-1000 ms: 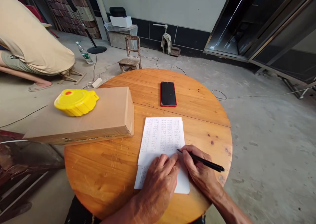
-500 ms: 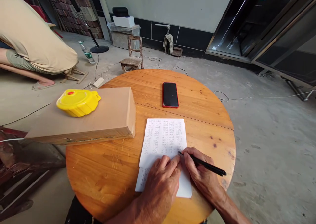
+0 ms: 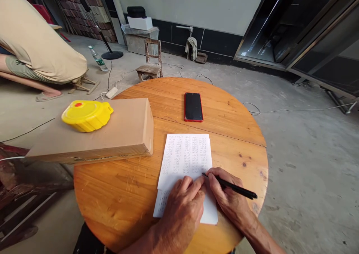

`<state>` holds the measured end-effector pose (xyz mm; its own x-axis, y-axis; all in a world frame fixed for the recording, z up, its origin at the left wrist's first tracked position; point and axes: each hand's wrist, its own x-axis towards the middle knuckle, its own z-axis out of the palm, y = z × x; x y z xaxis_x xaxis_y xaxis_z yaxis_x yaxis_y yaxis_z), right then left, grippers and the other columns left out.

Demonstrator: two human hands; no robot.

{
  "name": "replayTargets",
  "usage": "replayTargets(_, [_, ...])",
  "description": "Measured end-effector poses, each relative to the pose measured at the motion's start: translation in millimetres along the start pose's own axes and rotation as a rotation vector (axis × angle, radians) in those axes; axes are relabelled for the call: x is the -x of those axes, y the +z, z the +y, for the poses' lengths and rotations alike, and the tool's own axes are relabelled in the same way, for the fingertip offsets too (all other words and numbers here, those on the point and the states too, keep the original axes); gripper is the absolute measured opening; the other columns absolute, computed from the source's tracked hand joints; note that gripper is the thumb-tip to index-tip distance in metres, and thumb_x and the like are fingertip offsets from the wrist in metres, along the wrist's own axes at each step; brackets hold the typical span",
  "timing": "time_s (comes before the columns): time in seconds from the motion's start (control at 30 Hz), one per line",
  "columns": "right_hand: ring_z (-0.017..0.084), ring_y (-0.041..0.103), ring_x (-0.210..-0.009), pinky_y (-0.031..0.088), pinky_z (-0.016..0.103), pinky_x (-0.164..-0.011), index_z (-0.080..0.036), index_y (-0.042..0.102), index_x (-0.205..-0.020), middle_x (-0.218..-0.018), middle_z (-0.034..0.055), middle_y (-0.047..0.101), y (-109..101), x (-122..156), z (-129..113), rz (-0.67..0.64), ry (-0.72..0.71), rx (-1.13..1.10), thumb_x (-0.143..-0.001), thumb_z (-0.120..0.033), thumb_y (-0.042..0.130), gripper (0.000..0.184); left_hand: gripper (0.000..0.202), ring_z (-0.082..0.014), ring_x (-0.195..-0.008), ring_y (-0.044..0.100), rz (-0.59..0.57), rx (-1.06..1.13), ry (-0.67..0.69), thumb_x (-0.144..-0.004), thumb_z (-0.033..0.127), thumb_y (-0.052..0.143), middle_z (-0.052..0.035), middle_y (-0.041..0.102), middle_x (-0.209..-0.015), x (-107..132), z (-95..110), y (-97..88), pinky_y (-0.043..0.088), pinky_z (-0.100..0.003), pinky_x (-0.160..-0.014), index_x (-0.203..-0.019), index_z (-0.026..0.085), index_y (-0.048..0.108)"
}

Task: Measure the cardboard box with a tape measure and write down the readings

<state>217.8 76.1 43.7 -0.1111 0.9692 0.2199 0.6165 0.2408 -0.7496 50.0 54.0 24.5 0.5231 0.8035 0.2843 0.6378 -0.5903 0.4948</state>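
Observation:
A round wooden table (image 3: pixel 117 194) carries white sheets of paper (image 3: pixel 185 157) covered with rows of small handwriting. My right hand (image 3: pixel 227 198) is closed round a black pen (image 3: pixel 234 188), whose tip touches the lower right of the top sheet. My left hand (image 3: pixel 183 209) lies flat on the paper with fingers stretched out, just left of the pen tip, and covers the lower sheet's middle. A black phone in a red case (image 3: pixel 193 107) lies face up beyond the paper.
A long cardboard box (image 3: pixel 112 132) overhangs the table's left edge with a yellow lidded container (image 3: pixel 86 115) on it. A person in a beige shirt (image 3: pixel 39 48) bends over at far left. On the floor are a small wooden chair (image 3: pixel 150 61), a bottle (image 3: pixel 98 59) and cables.
Both hands stay nearly where they were; the pen tip has shifted only slightly on the top sheet. The view has drifted a little.

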Motion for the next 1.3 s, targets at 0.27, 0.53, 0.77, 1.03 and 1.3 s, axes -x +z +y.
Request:
replayTargets(0.27, [0.018,0.072,-0.071,0.055,0.025,-0.063,-0.02,0.068,-0.083,-0.08,0.0037,0.076,-2.0,1.2,0.4,0.067,0.018,-0.013,-0.095,-0.024,0.051,0.021,0.04,-0.0244,-0.094,0.057,0.01,-0.016,0.002,-0.086,0.0,0.05,-0.0058,0.067,-0.126,0.3,1.2,-0.8,0.056,-0.042,-0.081,-0.121,0.015,0.06])
replayTargets(0.53, [0.019,0.073,-0.073,0.057,0.026,-0.063,-0.02,0.069,-0.084,-0.08,0.0041,0.077,-1.9,1.5,-1.3,0.106,0.048,-0.019,-0.093,-0.024,0.052,0.019,0.044,-0.0248,-0.093,0.058,0.017,-0.042,-0.003,-0.085,-0.001,0.048,-0.0062,0.067,-0.125,-1.2,1.3,-0.3,0.056,-0.042,-0.08,-0.125,0.014,0.058])
replayTargets(0.77, [0.018,0.072,-0.069,0.056,0.025,-0.063,-0.02,0.067,-0.083,-0.077,0.0036,0.076,-2.1,0.8,-3.0,0.097,0.058,-0.016,-0.094,-0.025,0.051,0.02,0.042,-0.0249,-0.094,0.059,0.003,-0.042,0.003,-0.086,0.0,0.048,-0.0068,0.066,-0.126,-0.5,1.2,-0.8,0.056,-0.043,-0.082,-0.123,0.015,0.058])
replayTargets(1.03, [0.017,0.07,-0.067,0.055,0.025,-0.062,-0.02,0.066,-0.083,-0.077,0.0031,0.074,-2.0,0.0,-3.4,0.074,0.023,0.001,-0.094,-0.023,0.051,0.019,0.035,-0.0246,-0.095,0.058,0.01,-0.023,0.0,-0.084,-0.001,0.05,-0.0052,0.067,-0.125,0.1,1.6,-0.7,0.056,-0.043,-0.081,-0.113,0.016,0.061])
replayTargets(1.3, [0.017,0.068,-0.064,0.054,0.025,-0.061,-0.021,0.065,-0.083,-0.075,0.0021,0.073,-1.2,-0.8,-3.7,0.071,0.013,0.024,-0.094,-0.022,0.051,0.017,0.034,-0.0246,-0.094,0.057,0.006,-0.005,-0.014,-0.086,0.0,0.049,-0.0057,0.067,-0.124,-1.6,1.4,-1.0,0.056,-0.043,-0.081,-0.114,0.016,0.062])
